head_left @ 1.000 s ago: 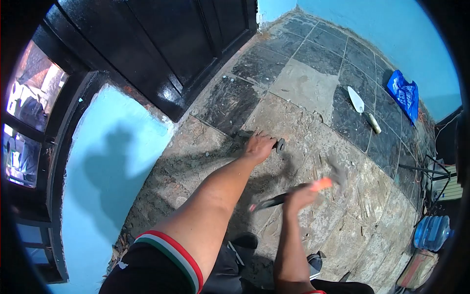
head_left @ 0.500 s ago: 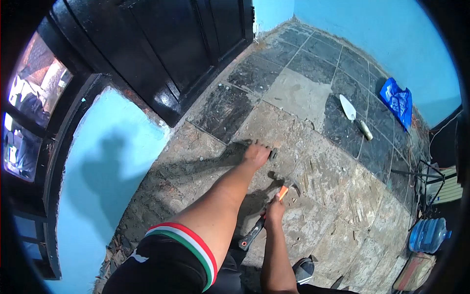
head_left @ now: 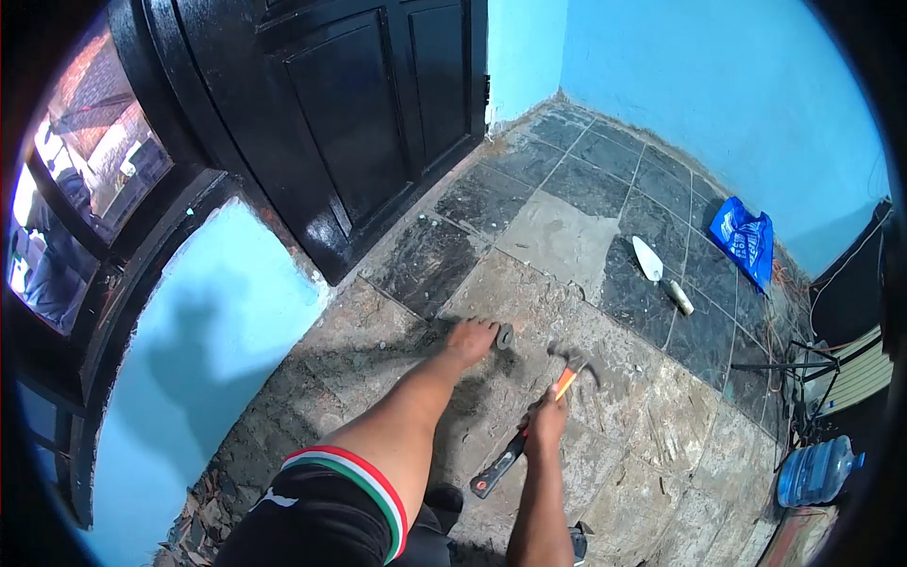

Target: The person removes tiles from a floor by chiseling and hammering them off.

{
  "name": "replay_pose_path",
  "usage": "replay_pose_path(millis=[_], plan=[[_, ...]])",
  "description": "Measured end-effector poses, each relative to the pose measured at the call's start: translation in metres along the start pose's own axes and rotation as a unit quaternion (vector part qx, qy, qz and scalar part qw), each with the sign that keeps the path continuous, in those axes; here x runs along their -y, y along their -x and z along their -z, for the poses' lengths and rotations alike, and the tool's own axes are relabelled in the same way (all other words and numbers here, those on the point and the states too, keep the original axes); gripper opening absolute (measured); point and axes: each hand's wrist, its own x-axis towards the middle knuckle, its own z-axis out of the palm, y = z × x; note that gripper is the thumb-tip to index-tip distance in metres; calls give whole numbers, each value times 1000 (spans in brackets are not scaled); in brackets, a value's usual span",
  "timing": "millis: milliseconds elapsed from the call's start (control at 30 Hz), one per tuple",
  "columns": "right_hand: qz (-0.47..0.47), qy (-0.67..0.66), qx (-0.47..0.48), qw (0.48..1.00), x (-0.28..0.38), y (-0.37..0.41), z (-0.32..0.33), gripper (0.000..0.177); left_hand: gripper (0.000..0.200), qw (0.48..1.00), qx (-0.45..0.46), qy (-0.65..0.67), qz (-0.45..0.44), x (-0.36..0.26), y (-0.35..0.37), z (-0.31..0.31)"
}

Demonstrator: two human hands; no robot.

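My right hand (head_left: 545, 420) is closed round the handle of a claw hammer (head_left: 567, 376), which has a black grip, an orange neck and a metal head over the rough floor. Left of the hammer head, my left hand (head_left: 472, 340) is closed on a small grey tool (head_left: 505, 336) close to the floor; its lower part cannot be made out. Beneath both hands lies the rough, mortar-covered floor (head_left: 605, 435).
Dark tiles (head_left: 661, 227) and a bare grey square (head_left: 557, 241) lie ahead. A trowel (head_left: 652, 260) and a blue bag (head_left: 742, 236) rest on the tiles. At right are a water jug (head_left: 817, 471) and a metal frame (head_left: 831, 369); a black door (head_left: 350, 123) stands at left.
The view has tilted upward. The hammer has moved a little up and away from my left hand. Both hands keep their holds.
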Motion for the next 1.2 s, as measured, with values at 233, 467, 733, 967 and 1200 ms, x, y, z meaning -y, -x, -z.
replay_pose_path(millis=[233,467,733,967,1200], plan=[[246,246,43,936,153,-43,-17,33,41,991,-43,128,-26,-35,-37,18],[289,683,54,669,272,-31,28,35,30,979,-41,84,-183,-128,-60,27],[201,607,34,768,183,-28,156,33,38,982,6,98,-163,-93,-57,16],[104,393,-5,914,57,-63,203,30,42,991,60,102,-67,-24,-87,3],[71,282,46,956,25,-143,208,27,45,992,20,124,-2,0,-111,-6]])
